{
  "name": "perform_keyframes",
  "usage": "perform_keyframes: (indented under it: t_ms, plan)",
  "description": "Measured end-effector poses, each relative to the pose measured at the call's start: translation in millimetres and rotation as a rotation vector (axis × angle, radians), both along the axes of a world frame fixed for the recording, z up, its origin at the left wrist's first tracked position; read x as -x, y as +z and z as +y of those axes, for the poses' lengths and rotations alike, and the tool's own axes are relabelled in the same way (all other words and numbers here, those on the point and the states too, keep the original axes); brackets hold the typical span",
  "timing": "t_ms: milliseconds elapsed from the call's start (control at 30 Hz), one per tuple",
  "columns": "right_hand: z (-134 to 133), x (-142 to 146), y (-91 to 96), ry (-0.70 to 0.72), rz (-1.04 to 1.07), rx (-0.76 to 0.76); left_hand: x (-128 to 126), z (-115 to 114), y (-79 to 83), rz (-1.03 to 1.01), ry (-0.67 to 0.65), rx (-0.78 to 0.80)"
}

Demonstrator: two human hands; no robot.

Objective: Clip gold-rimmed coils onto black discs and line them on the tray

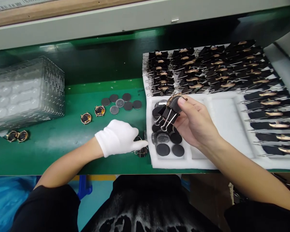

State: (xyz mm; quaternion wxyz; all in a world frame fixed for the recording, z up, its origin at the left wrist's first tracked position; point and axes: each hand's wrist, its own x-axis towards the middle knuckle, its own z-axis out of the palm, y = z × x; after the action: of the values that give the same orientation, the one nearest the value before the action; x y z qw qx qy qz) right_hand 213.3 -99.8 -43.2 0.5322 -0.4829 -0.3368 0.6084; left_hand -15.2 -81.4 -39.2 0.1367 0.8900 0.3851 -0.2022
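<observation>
My right hand (193, 119), bare, is closed on a watch case (174, 98) fitted with black binder clips, their wire handles pointing down. A dark round disc lies under the thumb against the case. This hangs over a white foam tray (157, 162) with several black and clear discs (163, 149) in its left compartment. My left hand (119, 137), in a white glove, is at the tray's left edge. Its thumb and forefinger are apart, beside loose black binder clips (142, 151) on the green table; its other fingers are tucked out of sight.
Rows of clipped watch cases (193, 79) fill the tray's back and right side. Several loose discs (128, 105) and open watch cases (86, 118) lie on the green table (62, 154). Stacked clear plastic trays (50, 87) stand at left. A pale ledge (111, 22) runs across the back.
</observation>
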Motion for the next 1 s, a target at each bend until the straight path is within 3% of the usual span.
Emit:
perform_keyframes:
  t_ms: [133, 333, 433, 533, 600, 800, 900, 1000]
  plan:
    - [-1.0, -1.5, -0.7, 0.042, 0.041, 0.056, 8.6, 19.6, 1.2, 0.049, 0.024, 0.026]
    - [-0.7, -4.9, -1.4, 0.228, 0.105, 0.202, 19.5, 37.2, -5.3, -0.003, 0.05, -0.233]
    - [-5.8, -4.7, -3.4, 0.354, -0.008, 0.061, 16.0, 31.2, -1.1, -0.222, 0.103, -0.195]
    - [-12.9, -3.4, -3.8, 0.514, -0.182, -0.14, 9.3, 22.2, 8.1, -0.586, 0.181, -0.013]
    - [-16.0, -1.7, -3.1, 0.571, -0.257, -0.187, 5.4, 17.3, 11.7, -0.739, 0.231, 0.089]
    - [-15.7, -0.7, -6.6, 0.451, -0.264, -0.21, 5.9, 16.9, 5.2, -0.871, 0.344, 0.118]
    - [-14.7, -3.9, -10.7, 0.387, -0.216, -0.219, 6.8, 19.3, 5.5, -0.79, 0.318, 0.153]
    - [-15.1, -5.7, -12.3, 0.373, -0.149, -0.194, 3.9, 18.5, 10.9, -0.703, 0.385, 0.246]
